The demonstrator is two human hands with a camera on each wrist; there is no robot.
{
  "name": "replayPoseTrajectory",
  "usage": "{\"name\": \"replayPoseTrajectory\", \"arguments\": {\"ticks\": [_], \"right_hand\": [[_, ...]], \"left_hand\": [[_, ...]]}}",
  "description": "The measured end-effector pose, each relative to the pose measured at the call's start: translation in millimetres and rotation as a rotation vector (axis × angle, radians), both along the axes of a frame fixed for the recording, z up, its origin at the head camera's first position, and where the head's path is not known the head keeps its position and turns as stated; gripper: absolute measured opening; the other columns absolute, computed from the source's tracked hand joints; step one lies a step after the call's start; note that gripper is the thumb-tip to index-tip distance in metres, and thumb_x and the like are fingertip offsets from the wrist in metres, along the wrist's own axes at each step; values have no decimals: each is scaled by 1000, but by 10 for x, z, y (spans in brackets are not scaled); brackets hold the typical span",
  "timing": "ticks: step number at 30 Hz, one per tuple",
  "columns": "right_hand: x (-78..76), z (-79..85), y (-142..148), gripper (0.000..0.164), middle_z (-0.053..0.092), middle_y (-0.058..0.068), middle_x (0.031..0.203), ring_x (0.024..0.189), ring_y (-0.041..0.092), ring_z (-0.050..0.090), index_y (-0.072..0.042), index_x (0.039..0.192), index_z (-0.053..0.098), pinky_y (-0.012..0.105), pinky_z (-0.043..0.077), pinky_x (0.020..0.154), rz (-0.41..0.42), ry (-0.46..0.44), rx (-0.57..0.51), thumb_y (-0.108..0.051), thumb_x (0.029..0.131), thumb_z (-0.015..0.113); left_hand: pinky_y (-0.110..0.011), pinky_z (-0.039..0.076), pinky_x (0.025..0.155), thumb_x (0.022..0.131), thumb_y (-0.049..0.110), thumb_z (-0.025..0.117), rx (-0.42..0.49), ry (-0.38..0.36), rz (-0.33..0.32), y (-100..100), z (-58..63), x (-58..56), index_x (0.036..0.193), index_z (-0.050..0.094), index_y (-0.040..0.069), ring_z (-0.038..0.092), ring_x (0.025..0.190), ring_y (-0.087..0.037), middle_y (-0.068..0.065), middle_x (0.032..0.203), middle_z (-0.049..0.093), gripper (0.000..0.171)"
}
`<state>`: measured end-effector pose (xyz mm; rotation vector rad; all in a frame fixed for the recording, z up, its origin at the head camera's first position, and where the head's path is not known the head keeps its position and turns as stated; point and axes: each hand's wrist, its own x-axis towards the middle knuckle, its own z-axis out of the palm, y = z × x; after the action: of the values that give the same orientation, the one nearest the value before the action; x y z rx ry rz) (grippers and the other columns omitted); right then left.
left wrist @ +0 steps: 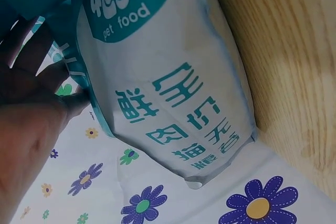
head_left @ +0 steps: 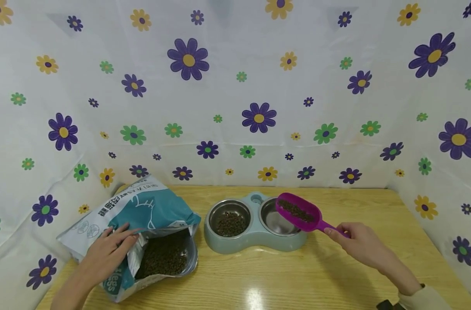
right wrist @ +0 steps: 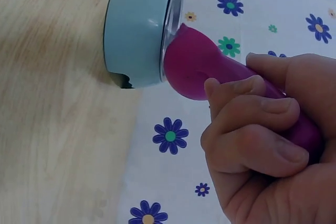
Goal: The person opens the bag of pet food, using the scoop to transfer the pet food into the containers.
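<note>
My right hand (head_left: 359, 243) grips the handle of a magenta scoop (head_left: 318, 215), fingers curled round it in the right wrist view. Brown kibble (head_left: 295, 211) lies in the scoop, which is held over the right bowl (head_left: 272, 221) of a pale blue double pet feeder (head_left: 255, 245). The left bowl (head_left: 216, 209) has kibble in its bottom. At the left, a teal and white pet food bag (head_left: 162, 206) lies tilted, its mouth towards me and kibble inside. My left hand (head_left: 109, 252) rests on the bag beside that mouth, fingers extended.
The wooden table (head_left: 227, 284) carries the bag and feeder. White cloth with purple, yellow and green flowers (head_left: 220, 94) hangs behind and at both sides. The bag stands close to the feeder's left side.
</note>
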<state>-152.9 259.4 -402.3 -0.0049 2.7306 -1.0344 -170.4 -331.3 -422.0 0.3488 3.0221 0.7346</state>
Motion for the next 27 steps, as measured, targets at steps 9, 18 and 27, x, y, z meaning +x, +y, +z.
{"name": "replayPoseTrajectory", "arguments": {"ticks": [9, 18, 27], "right_hand": [[-15, 55, -24, 46, 49, -2, 68, 60, 13, 41, -5, 101, 72, 26, 33, 51, 14, -10, 29, -49, 103, 57], [-27, 65, -122, 39, 46, -4, 62, 55, 11, 39, -8, 89, 71, 24, 32, 49, 49, 76, 79, -45, 100, 64], [-47, 117, -276, 33, 44, -4, 61, 54, 11, 40, -12, 78, 61, 24, 30, 51, 88, 184, 214, -37, 97, 70]], "left_hand": [[-69, 22, 115, 113, 36, 37, 11, 0, 1, 1, 2, 3, 135, 67, 3, 40, 141, -55, -22, 131, 69, 50], [-70, 22, 114, 112, 36, 38, 6, 16, 4, -2, 11, 7, 134, 67, 3, 41, 141, -55, -20, 128, 71, 49], [-70, 21, 115, 113, 35, 37, 21, 13, 0, 3, 7, 6, 134, 67, 3, 40, 141, -55, -19, 127, 71, 49]]}}
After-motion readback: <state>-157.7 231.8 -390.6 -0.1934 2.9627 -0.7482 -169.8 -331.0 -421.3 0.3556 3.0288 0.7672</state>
